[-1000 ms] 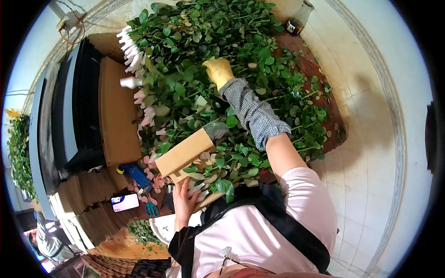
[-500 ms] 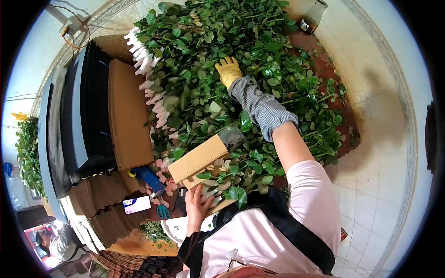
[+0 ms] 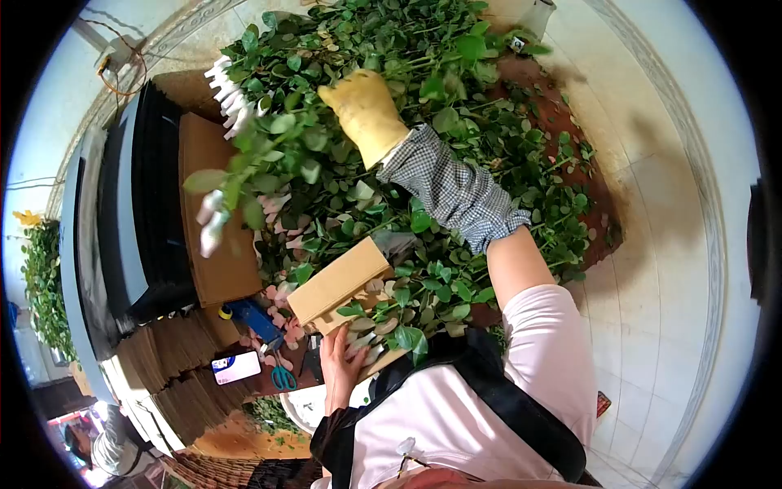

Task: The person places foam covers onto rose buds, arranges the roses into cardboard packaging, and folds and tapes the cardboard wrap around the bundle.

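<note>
My right hand (image 3: 362, 110), in a yellow glove and checked sleeve, is closed on rose stems raised above the leafy pile. Their blurred heads, in pale sleeves (image 3: 213, 224), hang out to the left. The gloved fingertips are partly hidden among leaves. Close to my body, my bare left hand (image 3: 338, 363) rests its fingers on a small bunch of roses (image 3: 371, 354) with white-sleeved heads, lying on cardboard. A folded cardboard strip (image 3: 340, 281) stands beyond that hand. Under my right arm spreads the large pile of roses (image 3: 326, 191), leaves outward.
Left of the pile stands a tall cardboard box (image 3: 213, 273) beside dark panels. Nearer are a blue tool (image 3: 252, 318), teal scissors (image 3: 283, 376), a phone (image 3: 236, 367) and stacked cardboard (image 3: 175, 359). A glass jar (image 3: 533, 20) stands at the far right. Another person (image 3: 118, 440) is at lower left.
My right hand has lifted from the pile and moved left and closer to the camera, now with rose stems in its grasp. My left hand has stayed on the small bunch.
</note>
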### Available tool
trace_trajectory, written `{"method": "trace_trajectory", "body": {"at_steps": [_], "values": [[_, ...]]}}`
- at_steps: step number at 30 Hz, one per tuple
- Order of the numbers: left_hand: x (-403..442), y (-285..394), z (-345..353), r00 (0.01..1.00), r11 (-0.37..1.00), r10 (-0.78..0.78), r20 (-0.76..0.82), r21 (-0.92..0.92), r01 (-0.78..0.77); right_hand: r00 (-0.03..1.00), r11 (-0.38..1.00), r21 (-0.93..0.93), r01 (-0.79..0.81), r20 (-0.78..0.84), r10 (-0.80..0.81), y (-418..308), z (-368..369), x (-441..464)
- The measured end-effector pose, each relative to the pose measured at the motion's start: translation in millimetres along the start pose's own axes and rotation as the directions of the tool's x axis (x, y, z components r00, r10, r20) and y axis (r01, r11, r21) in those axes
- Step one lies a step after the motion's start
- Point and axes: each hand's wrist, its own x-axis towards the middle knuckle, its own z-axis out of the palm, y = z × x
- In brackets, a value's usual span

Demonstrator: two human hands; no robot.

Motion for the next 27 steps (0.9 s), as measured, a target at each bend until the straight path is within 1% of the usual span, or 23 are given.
{"method": "trace_trajectory", "body": {"at_steps": [1, 2, 3, 5, 6, 7, 8, 9, 11, 12, 13, 14, 15, 16, 17, 19, 21, 22, 23, 24, 25, 26, 27], "values": [[-1, 1, 1, 1.000, 1.000, 0.005, -0.018, -0.012, -0.005, 0.979, 0.991, -0.134, -0.015, 0.201, 0.042, 6, 14, 2], [-2, 0, 1, 1.000, 1.000, -0.021, -0.009, -0.015, 0.020, 0.942, 0.986, -0.110, -0.126, 0.298, 0.154, 14, 27, 4], [-1, 1, 1, 0.999, 0.999, -0.047, 0.003, -0.020, 0.047, 0.953, 0.986, -0.114, -0.122, 0.265, 0.149, 19, 21, -8], [3, 3, 0, 1.000, 1.000, -0.014, -0.027, -0.023, 0.014, 0.970, 0.986, -0.124, -0.115, 0.199, 0.139, 28, 9, -31], [3, 1, 2, 0.998, 1.000, 0.015, -0.053, -0.010, -0.015, 0.996, 0.990, -0.123, -0.073, -0.055, 0.067, 34, 20, -39], [-1, 0, 3, 0.997, 0.999, 0.035, -0.073, 0.003, -0.035, 0.956, 0.992, -0.126, -0.026, -0.295, -0.013, 38, 37, -49], [0, 2, 1, 0.997, 0.999, 0.034, -0.073, -0.018, -0.036, 0.998, 0.995, -0.095, -0.015, -0.056, 0.010, 45, 48, -56], [-1, -2, 3, 0.998, 0.999, 0.027, -0.065, -0.022, -0.029, 0.982, 0.998, -0.067, -0.010, 0.186, 0.022, 53, 59, -55], [-2, -9, 8, 0.998, 0.998, -0.002, -0.058, -0.067, -0.002, 0.995, 0.993, 0.092, 0.069, -0.072, -0.063, 86, 101, -79], [-1, -9, 7, 0.994, 0.997, 0.057, -0.092, -0.041, -0.061, 0.992, 0.991, 0.124, 0.042, -0.123, -0.026, 86, 92, -81], [-1, -10, 8, 0.991, 0.997, 0.074, -0.112, -0.026, -0.077, 0.954, 0.964, 0.223, 0.148, -0.289, -0.079, 85, 66, -86], [-1, -6, 6, 0.993, 0.998, 0.065, -0.100, -0.016, -0.067, 0.951, 0.938, 0.301, 0.170, -0.299, -0.076, 82, 42, -88], [0, -1, -1, 0.995, 0.998, 0.063, -0.081, -0.003, -0.064, 0.933, 0.955, 0.230, 0.186, -0.345, -0.099, 73, 11, -94], [1, 1, -3, 0.994, 0.998, 0.065, -0.084, 0.004, -0.065, 0.904, 0.950, 0.220, 0.222, -0.411, -0.116, 75, -2, -97], [1, 2, -5, 0.992, 0.997, 0.074, -0.100, 0.006, -0.074, 0.913, 0.958, 0.220, 0.185, -0.398, -0.085, 78, -16, -105], [1, -2, -2, 0.983, 0.992, 0.118, -0.138, -0.021, -0.122, 0.987, 0.983, 0.184, 0.023, -0.158, 0.007, 76, -41, -117], [1, -2, -2, 0.987, 0.995, 0.095, -0.128, -0.004, -0.096, 0.998, 0.987, 0.153, -0.049, 0.034, 0.044, 95, -9, -132], [0, -4, -2, 0.986, 0.994, 0.113, -0.126, 0.005, -0.113, 0.989, 0.967, 0.209, -0.143, 0.066, 0.132, 93, -19, -135], [1, -6, 0, 0.983, 0.992, 0.124, -0.138, 0.008, -0.124, 0.974, 0.971, 0.217, -0.103, -0.177, 0.142, 99, -13, -139], [2, -6, 0, 0.981, 0.991, 0.130, -0.143, 0.001, -0.131, 0.955, 0.976, 0.171, -0.136, -0.238, 0.175, 89, -35, -141], [0, -5, 1, 0.989, 0.996, 0.085, -0.120, 0.013, -0.084, 0.932, 0.975, 0.133, -0.179, -0.295, 0.211, 76, -64, -142], [-1, -6, 2, 0.988, 0.996, 0.088, -0.127, 0.002, -0.089, 0.941, 0.995, 0.093, -0.020, -0.336, 0.050, 76, -78, -141], [0, -8, 2, 0.987, 0.995, 0.098, -0.131, -0.003, -0.099, 0.921, 0.990, 0.049, 0.133, -0.375, -0.105, 76, -89, -141]]}}
